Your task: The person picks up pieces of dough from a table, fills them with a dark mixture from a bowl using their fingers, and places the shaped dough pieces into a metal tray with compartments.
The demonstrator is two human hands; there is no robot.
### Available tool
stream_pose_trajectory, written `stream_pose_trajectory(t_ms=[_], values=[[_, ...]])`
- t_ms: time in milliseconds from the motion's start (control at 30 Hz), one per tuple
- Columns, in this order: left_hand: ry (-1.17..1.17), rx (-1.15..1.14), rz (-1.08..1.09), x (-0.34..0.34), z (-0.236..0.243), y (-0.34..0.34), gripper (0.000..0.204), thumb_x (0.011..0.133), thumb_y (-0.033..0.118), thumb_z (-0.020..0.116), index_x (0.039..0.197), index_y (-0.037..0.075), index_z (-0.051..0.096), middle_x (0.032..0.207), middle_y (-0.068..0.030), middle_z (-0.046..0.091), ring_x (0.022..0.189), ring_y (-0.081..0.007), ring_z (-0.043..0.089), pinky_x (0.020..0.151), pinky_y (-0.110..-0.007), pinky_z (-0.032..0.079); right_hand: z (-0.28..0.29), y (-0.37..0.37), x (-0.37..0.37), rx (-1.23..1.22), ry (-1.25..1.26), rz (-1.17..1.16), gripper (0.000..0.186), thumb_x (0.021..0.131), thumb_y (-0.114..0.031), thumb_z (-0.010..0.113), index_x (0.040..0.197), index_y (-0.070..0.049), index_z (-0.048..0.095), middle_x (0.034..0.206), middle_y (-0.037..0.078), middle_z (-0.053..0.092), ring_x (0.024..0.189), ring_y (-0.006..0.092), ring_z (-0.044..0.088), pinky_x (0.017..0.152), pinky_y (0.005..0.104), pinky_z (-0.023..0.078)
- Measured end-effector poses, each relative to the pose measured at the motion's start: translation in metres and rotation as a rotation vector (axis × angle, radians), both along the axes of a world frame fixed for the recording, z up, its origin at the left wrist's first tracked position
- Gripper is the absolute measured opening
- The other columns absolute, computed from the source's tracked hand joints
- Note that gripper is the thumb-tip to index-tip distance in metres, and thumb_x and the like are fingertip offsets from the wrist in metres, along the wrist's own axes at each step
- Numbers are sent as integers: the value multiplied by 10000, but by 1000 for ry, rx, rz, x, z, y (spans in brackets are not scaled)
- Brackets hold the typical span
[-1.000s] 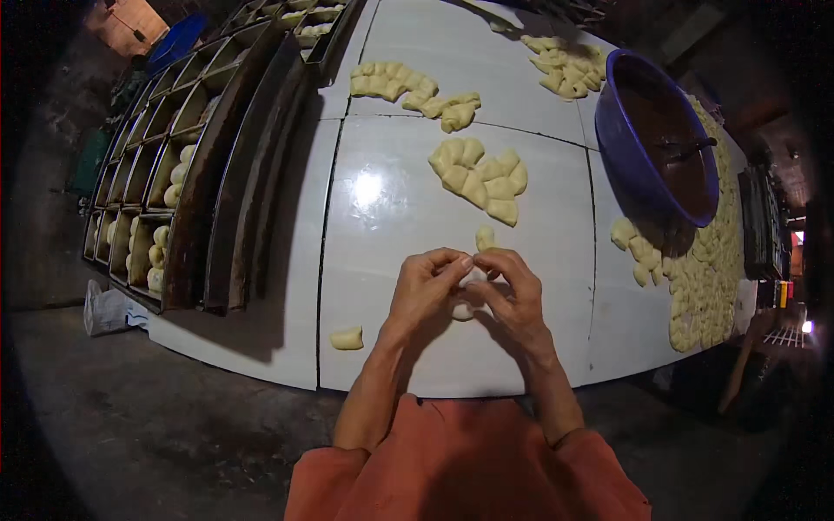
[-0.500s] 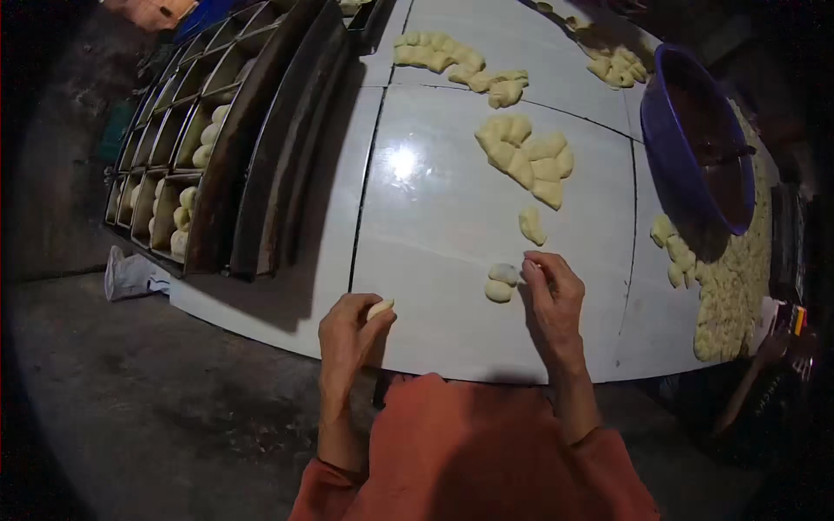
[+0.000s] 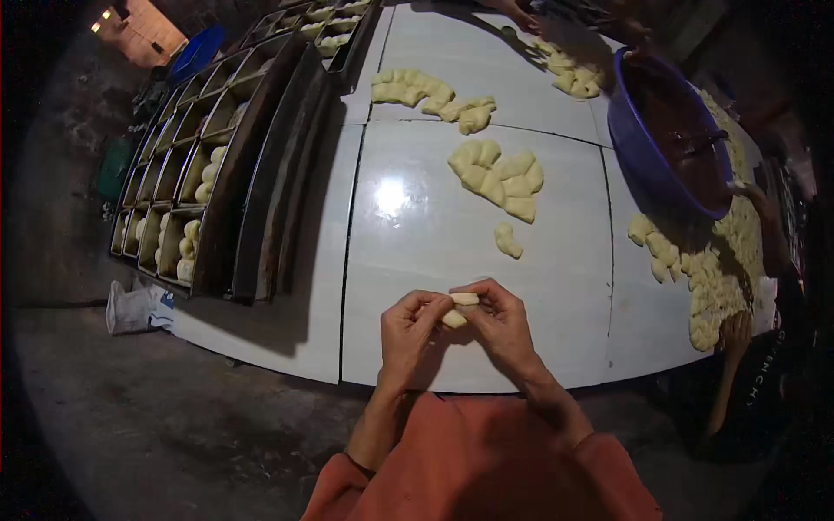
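Two bare hands: the left hand and right hand meet near the close edge of a white table, at the centre of a clock whose 12 points away from the wearer.
Pinch: thumb and fingers of each hand grip a pale dough piece, part of it showing above the thumbs, part below.
Thumbs: best worked, in this judgement, with equal, light pressure from both sides; a hard tug could tear dough that looks soft.
Fingertips: better kept close together, so the dough is supported along its length rather than left to sag.
Tabletop: bare surface just below the hands suits the work; a small curved dough piece at 1 o'clock is best kept clear of the wrists.
Dough's far side: hidden by the fingers; whether one folded lump or two pieces pressed together, the view cannot settle.
Purple basin: at 2 o'clock, its brown contents in shadow, the object inside hard to identify.
Dough sheet: spread at 3 o'clock, partly behind the basin.
Divided tins: at 10 o'clock, walls hiding much of the rounded dough inside.
Co-worker's hand: dim beside the sheet at 3 o'clock, its grip impossible to tell.
Far edge: another person's hand, between 12 and 1 o'clock, cropped by the frame.
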State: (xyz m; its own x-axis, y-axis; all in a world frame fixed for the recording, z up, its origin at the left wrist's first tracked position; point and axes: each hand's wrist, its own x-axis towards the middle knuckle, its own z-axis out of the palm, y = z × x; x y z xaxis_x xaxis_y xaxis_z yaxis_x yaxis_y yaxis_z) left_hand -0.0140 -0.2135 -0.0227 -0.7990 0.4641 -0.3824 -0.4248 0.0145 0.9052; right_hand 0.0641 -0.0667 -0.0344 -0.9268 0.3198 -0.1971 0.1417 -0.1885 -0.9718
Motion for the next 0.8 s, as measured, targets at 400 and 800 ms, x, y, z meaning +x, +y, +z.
stream_pose_trajectory(t_ms=[400,800], values=[[605,573,-44,37,-2,144,808,864,450,751,1388,-103,480,1352,-243,594,1202,-289,625,1004,-374,497,58,65,27,-655,336,-290,241,943,-67,640,1173,-57,568,1044,50,624,977,129,623,862,273,525],[138,228,-502,46,18,165,572,938,76,676,1447,-21,432,1275,-183,613,1105,-227,637,958,-348,519,93,317,43,247,299,-683,201,982,-259,635,1052,-75,591,880,-18,591,771,70,561,676,220,452]])
